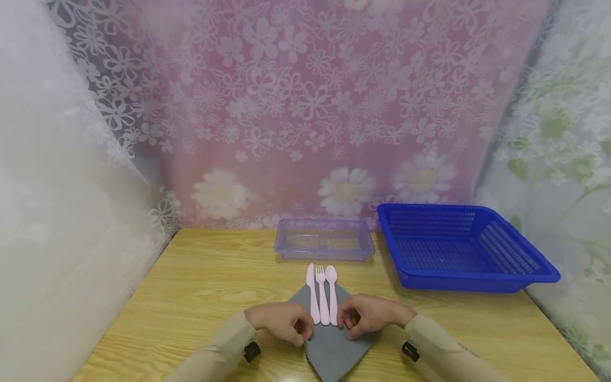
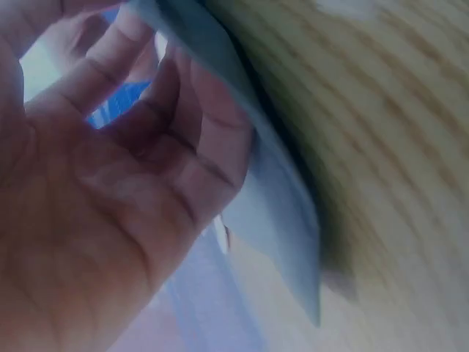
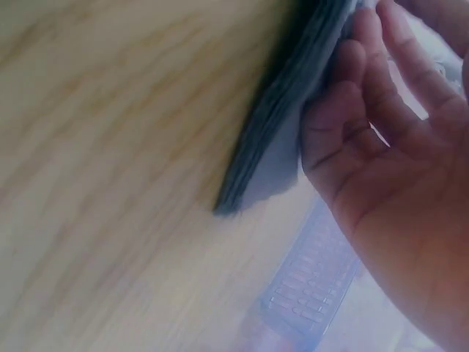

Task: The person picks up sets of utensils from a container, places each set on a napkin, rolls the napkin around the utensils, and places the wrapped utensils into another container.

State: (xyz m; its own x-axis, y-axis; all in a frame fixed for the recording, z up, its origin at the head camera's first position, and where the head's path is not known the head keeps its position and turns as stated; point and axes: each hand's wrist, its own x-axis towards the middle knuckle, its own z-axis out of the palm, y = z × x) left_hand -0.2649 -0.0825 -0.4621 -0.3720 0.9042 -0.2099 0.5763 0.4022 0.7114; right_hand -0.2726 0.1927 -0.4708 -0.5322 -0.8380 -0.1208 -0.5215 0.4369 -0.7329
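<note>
A grey cloth napkin (image 1: 334, 347) lies folded on the wooden table, one corner toward the person. On its upper part a pale pink plastic knife (image 1: 312, 289), fork (image 1: 322, 297) and spoon (image 1: 332, 292) sit side by side, handles toward the person. My left hand (image 1: 285, 322) pinches the napkin's left part beside the knife handle, its other fingers bent. My right hand (image 1: 369, 314) pinches the napkin just right of the spoon handle. Both wrist views show the bent fingers against the napkin (image 2: 275, 205); the fingertips are partly hidden there.
Behind the cutlery stands a clear, shallow plastic basket (image 1: 324, 254). A larger blue plastic basket (image 1: 458, 281) is at the back right. Flowered curtains (image 1: 286, 106) hang at the back and both sides of the wooden table (image 1: 200, 281).
</note>
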